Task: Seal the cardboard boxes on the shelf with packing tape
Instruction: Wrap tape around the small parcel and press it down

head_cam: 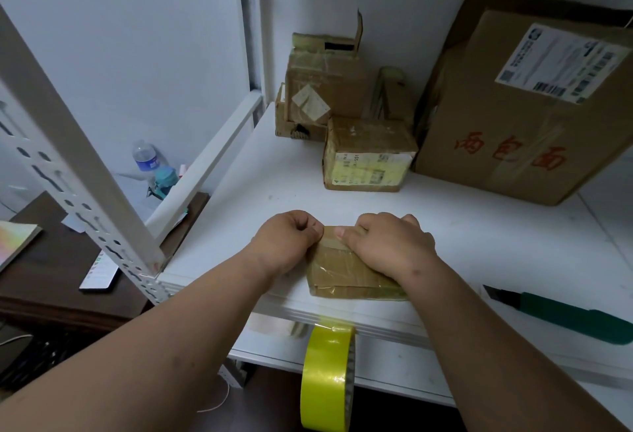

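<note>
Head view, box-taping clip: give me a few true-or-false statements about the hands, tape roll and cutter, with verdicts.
1. Both hands rest on the small flat box at the shelf's front edge. True: the left hand and right hand are both on it.
2. The yellow tape roll lies on top of the large box. False: it hangs below the shelf's front edge.
3. The green utility knife lies on the shelf to the right of the right hand. True.
4. The right hand holds the knife. False: the knife lies apart, untouched.
5. The large box with red characters stands at the back left. False: back right.
</note>
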The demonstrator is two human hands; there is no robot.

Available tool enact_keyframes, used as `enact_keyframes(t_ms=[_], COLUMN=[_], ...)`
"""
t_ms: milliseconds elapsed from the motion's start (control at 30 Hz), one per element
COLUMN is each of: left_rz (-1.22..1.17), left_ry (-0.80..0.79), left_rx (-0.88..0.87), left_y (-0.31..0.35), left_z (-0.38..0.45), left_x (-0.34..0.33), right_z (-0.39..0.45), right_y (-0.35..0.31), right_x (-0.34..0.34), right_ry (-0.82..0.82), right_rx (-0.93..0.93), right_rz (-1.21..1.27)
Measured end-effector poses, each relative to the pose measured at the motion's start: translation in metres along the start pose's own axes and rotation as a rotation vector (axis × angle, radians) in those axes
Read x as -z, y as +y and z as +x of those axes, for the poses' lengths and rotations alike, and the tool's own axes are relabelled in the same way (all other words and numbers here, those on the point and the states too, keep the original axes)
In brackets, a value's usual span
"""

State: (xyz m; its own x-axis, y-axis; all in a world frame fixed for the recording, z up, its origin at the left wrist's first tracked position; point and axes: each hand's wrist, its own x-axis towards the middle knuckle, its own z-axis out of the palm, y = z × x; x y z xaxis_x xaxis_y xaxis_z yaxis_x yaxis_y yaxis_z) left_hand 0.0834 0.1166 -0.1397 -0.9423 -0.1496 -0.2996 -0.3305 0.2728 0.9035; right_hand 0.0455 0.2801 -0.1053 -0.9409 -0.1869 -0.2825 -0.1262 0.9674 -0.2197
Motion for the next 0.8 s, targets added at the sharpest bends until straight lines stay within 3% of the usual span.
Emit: enact_keyframes(t_ms=[200,367,467,600,800], left_rz=[-0.040,0.026,0.097,0.187,0.503], left_ry=[0.006,0.020,-0.071,-0.324,-0.232], left_rx=[-0.011,-0.078,-0.147,-0.192,-0.343], left_y=[0.003,-0.006,-0.010,-0.024,-0.024], left_z=[-0.004,-0.007,-0.018,-0.031,-0.025], left_x=[0.002,0.001,0.010,0.025,0.018], right_z=[-0.008,-0.026,-0.024,-0.031,-0.033], right_y=[0.015,0.033,0.034,0.040,0.049], right_x=[0.003,-0.007,-0.008,0.002,0.007], right_ry=[0.035,-0.004,-0.013,-0.074,-0.143], right_rx=[0.149,0.394,0.411,0.426,0.377], right_rz=[0.116,-0.146,-0.163,-0.169,-0.059])
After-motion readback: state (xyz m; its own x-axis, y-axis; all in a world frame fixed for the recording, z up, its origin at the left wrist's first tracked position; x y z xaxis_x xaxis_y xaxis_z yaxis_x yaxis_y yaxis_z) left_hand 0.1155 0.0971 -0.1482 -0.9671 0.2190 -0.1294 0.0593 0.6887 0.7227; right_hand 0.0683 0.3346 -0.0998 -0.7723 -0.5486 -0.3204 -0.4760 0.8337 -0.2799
